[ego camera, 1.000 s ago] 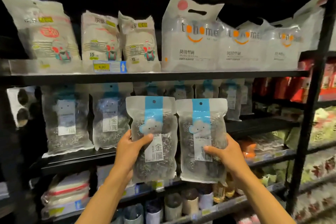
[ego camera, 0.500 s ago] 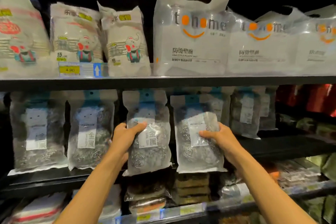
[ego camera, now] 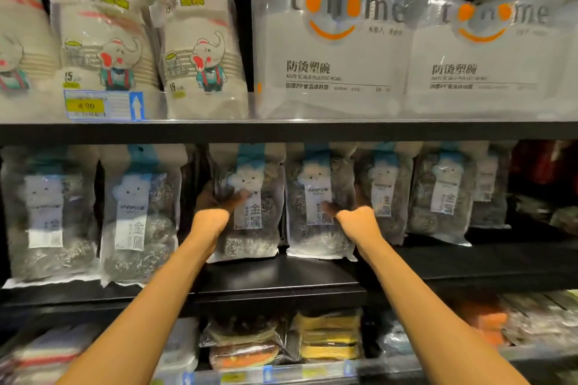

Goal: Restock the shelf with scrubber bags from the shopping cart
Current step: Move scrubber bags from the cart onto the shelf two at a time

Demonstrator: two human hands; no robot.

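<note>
1. Scrubber bags reach the shelf as two bare forearms stretch up from the near edge. The left hand (ego camera: pixel 214 201) and right hand (ego camera: pixel 352 216) are deep in the shadow of the middle tier.
2. Below the grip, the dark shelf board (ego camera: pixel 281 275) runs out in front of the pair. Lower down, sponge packs (ego camera: pixel 328 337) sit on the next tier.
3. The left hand holds the left scrubber bag (ego camera: pixel 255 228), thumb across its front and fingers round its outer edge. The right hand clasps the right scrubber bag (ego camera: pixel 312 184) in the same way. Both bags stand upright, side by side and almost touching, with their bottom seams apparently down on the board.
4. A second ago the two bags hung in mid-air, well out in front of the shelf, and half a second ago they were crossing its edge. They now stand back in line with the row, so this pair looks all but placed and only needs letting go.
5. Left of the grip stand stocked scrubber bags (ego camera: pixel 137 216), and more fill the row to the right.
6. Above the grip, beyond the upper shelf edge (ego camera: pixel 281 131), sit elephant-printed packs (ego camera: pixel 106 40) and white bowl bags (ego camera: pixel 331 50). The shopping cart is out of view.
</note>
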